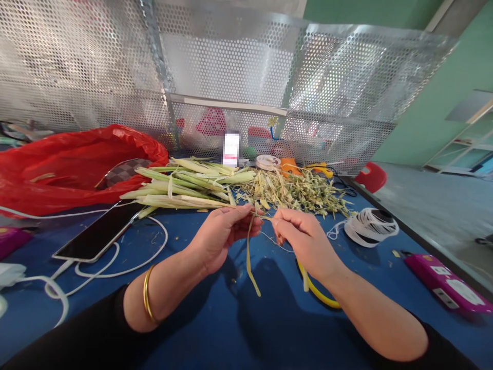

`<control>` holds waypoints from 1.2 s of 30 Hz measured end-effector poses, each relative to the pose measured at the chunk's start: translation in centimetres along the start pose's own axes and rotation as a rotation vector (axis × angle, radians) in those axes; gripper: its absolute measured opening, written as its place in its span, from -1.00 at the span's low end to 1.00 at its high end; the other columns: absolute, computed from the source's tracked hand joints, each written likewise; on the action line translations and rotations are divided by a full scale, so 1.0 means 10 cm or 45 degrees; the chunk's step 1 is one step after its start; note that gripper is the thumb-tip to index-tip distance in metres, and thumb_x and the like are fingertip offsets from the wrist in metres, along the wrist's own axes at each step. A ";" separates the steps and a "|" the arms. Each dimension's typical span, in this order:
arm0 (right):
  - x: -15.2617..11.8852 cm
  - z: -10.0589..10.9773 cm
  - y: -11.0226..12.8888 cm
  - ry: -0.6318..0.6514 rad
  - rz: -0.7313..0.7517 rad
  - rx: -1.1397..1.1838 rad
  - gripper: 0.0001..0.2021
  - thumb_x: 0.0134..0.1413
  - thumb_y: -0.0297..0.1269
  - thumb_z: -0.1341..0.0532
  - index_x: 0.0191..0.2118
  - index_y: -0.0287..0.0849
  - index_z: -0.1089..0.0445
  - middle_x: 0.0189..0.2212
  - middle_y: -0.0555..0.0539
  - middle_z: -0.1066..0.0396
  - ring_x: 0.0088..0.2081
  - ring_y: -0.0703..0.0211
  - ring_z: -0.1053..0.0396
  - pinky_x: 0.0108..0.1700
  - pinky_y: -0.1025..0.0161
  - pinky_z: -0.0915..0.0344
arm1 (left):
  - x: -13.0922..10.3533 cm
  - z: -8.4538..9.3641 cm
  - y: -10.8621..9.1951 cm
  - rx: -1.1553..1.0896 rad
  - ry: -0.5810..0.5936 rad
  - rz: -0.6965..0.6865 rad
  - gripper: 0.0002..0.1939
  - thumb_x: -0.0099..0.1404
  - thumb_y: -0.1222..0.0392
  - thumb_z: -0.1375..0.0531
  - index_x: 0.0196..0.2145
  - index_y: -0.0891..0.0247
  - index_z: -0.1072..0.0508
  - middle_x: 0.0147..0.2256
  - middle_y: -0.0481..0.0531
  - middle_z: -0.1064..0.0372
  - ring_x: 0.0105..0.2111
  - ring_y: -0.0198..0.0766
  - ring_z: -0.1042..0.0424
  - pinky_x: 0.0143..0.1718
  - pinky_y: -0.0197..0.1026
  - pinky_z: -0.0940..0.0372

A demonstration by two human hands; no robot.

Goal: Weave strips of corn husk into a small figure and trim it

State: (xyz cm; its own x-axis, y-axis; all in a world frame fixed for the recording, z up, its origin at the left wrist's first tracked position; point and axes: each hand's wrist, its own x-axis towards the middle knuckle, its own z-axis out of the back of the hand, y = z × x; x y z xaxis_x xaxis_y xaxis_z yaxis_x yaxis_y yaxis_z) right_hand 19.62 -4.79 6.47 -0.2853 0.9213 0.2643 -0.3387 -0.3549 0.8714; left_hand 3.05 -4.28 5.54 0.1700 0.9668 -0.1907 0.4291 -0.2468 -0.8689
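My left hand (219, 231) is pinched around a narrow plant strip (249, 262), pale yellow-green, whose loose end dangles below the fingers. Closed fingertips of my right hand (302, 234) grip the strip just to the right, so a short length spans both hands; a fine thread or wire curves beneath. Behind my left hand lies a bundle of long pale-green leaf stalks (192, 187). A heap of short dried plant scraps (304, 192) sits behind my right hand. Under my right wrist shows part of a yellow curved handle or ring (325, 298), mostly covered.
On the blue table, a spool of white cord (370, 227) and a purple box (449, 282) stand at right. A phone (98, 231) with a white cable (142, 271) lies at left, near a red plastic bag (73, 164). A perforated metal screen (231, 61) borders the back.
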 end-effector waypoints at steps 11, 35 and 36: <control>-0.03 -0.03 -0.02 0.012 0.103 -0.161 -0.72 0.09 -0.37 -0.03 -0.63 -0.15 -0.10 -0.67 0.09 -0.08 -0.57 0.33 -0.03 -0.52 0.32 0.00 | 0.01 -0.02 0.06 0.124 -0.100 -0.137 -0.80 -0.06 0.18 -0.40 -0.49 0.37 -0.55 -0.54 0.01 -0.44 -0.54 -0.38 -0.37 -0.37 -0.28 -0.29; -0.08 -0.21 -0.09 -0.003 0.583 -0.628 -0.73 0.12 -0.45 -0.01 -0.58 -0.13 -0.05 -0.63 0.07 -0.14 -0.53 0.27 -0.12 -0.31 0.27 -0.11 | 0.01 -0.05 0.14 0.180 -0.141 -0.254 -0.87 -0.06 0.22 -0.38 -0.51 0.34 -0.59 -0.55 0.00 -0.46 -0.54 -0.37 -0.35 -0.43 -0.32 -0.28; -0.09 -0.24 -0.10 0.002 0.599 -0.663 -0.73 0.13 -0.45 -0.01 -0.57 -0.13 -0.05 -0.63 0.06 -0.16 -0.52 0.27 -0.12 -0.31 0.26 -0.10 | 0.01 -0.05 0.15 0.173 -0.142 -0.222 -0.88 -0.06 0.24 -0.38 -0.51 0.34 -0.59 -0.55 0.00 -0.47 -0.53 -0.37 -0.36 -0.42 -0.32 -0.28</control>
State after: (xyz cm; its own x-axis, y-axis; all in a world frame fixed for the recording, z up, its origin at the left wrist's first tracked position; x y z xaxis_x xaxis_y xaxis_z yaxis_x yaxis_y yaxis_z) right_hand 18.11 -5.61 4.35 -0.5082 0.6512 0.5636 -0.5640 -0.7462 0.3536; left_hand 4.18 -4.63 4.46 0.0017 0.9972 -0.0748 0.3192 -0.0714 -0.9450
